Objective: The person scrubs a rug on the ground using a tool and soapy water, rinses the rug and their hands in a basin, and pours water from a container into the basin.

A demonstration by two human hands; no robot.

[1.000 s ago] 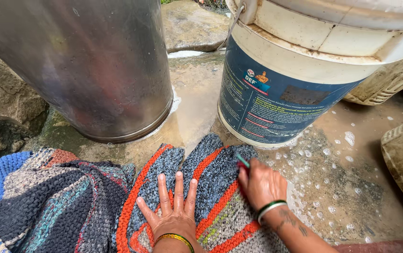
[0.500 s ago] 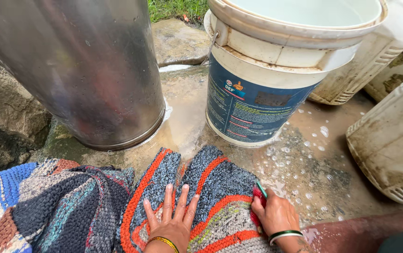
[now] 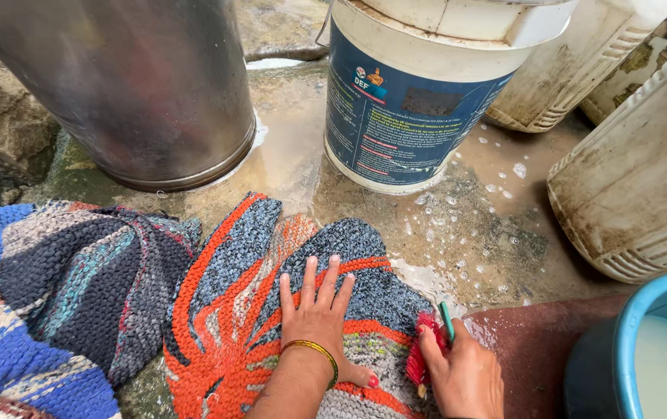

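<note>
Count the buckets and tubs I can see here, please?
5, perhaps more out of frame: steel drum top left, labelled white bucket centre, dirty white tub behind, another right, blue tub bottom right.

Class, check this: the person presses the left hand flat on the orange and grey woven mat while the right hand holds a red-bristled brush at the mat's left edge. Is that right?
Not quite. The head view shows the left hand flat on the woven mat, but the right hand holds the red-bristled brush at the mat's right edge, not its left.
</note>
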